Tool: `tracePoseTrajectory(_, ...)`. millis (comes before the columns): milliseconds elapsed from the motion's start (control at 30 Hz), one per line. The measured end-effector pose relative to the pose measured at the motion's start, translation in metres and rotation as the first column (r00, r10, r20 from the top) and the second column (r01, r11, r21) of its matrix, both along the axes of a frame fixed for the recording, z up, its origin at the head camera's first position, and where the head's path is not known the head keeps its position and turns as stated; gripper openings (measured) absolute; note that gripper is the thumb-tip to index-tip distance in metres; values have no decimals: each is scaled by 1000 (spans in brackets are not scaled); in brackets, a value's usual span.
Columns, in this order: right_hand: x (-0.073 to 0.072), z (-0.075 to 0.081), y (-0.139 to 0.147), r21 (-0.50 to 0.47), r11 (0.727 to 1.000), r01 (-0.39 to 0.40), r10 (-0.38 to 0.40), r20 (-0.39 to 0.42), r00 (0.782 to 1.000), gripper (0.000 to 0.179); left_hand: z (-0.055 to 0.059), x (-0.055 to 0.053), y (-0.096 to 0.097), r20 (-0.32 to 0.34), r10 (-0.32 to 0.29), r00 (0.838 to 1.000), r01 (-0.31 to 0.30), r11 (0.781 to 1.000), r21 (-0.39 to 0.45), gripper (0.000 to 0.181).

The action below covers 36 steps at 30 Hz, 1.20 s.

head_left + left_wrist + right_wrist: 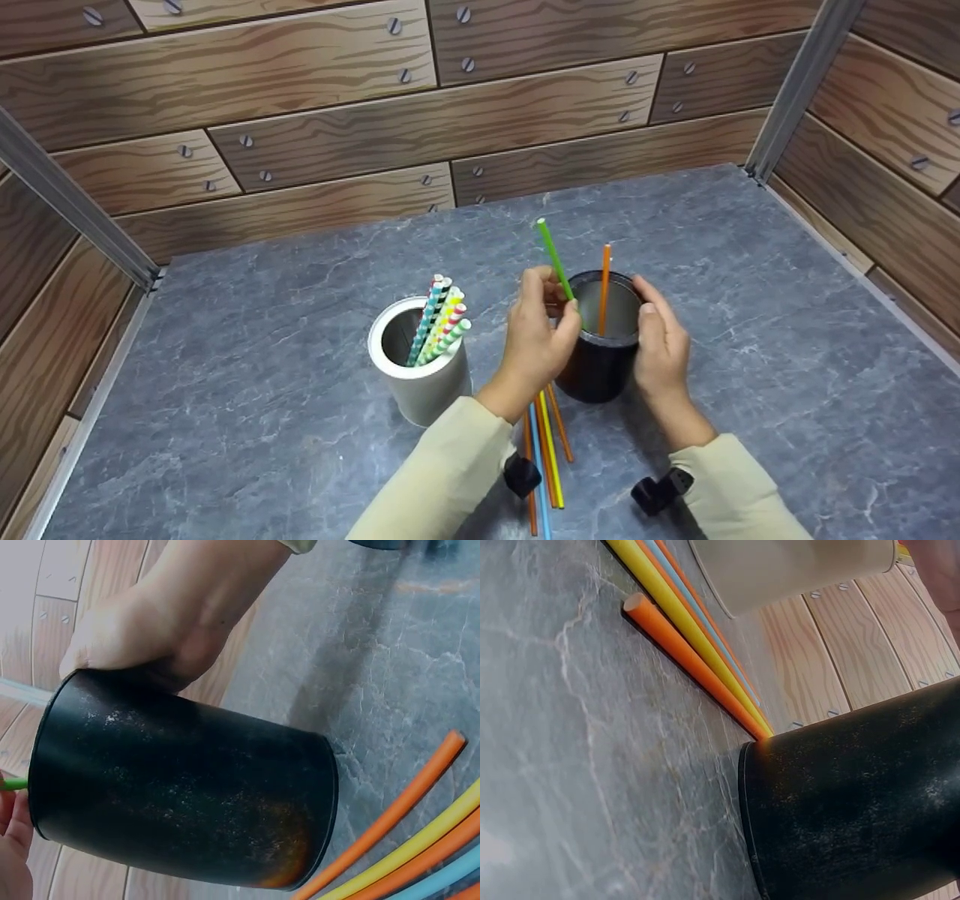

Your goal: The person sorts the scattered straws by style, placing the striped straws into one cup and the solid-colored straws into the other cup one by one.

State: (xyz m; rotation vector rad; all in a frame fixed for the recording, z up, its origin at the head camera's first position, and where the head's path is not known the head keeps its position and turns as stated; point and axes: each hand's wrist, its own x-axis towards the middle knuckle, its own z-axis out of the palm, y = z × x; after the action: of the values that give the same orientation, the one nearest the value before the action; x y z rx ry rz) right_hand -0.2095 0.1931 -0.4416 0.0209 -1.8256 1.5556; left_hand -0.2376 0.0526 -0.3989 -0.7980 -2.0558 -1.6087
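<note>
A black cup (598,375) stands on the table with an orange straw (605,289) upright inside it. My left hand (532,326) pinches a green straw (555,256) at the cup's left rim. The straw leans left, its upper end high above the rim and its lower end at the cup's mouth. My right hand (663,346) grips the cup's right side, thumb near the rim. In the left wrist view the right hand (161,630) lies against the cup (187,780), and the left fingertips (16,829) hold the green straw at its mouth.
Left of the black cup stands a white cup (431,394) holding several patterned straws (439,322). Several plain straws lie below the left wrist, among them a yellow straw (551,450) and a blue straw (538,465). Wood-patterned walls (337,105) enclose the marbled table (247,420).
</note>
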Motion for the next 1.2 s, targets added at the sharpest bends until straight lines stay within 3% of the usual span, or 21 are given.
tracePoseTrajectory(133, 0, 1, 0, -3, 1000, 1, -1, 5, 1000, 36, 1, -1, -1, -2, -7, 1000, 7, 999, -33, 26)
tracePoseTrajectory(300, 0, 0, 1, -7, 1000, -4, 4, -9, 1000, 35, 0, -1, -3, 27, -17, 999, 17, 1000, -2, 27)
tracePoseTrajectory(700, -1, 0, 1, -26, 1000, -3, 3, 23, 1000, 36, 1, 0, -3, 44, 5, 999, -5, 1000, 8, 22)
tracePoseTrajectory(1200, -1, -1, 1, -7, 1000, 1, -1, -2, 1000, 36, 1, 1, -2, 25, 46, 999, -46, 999, 1, 21)
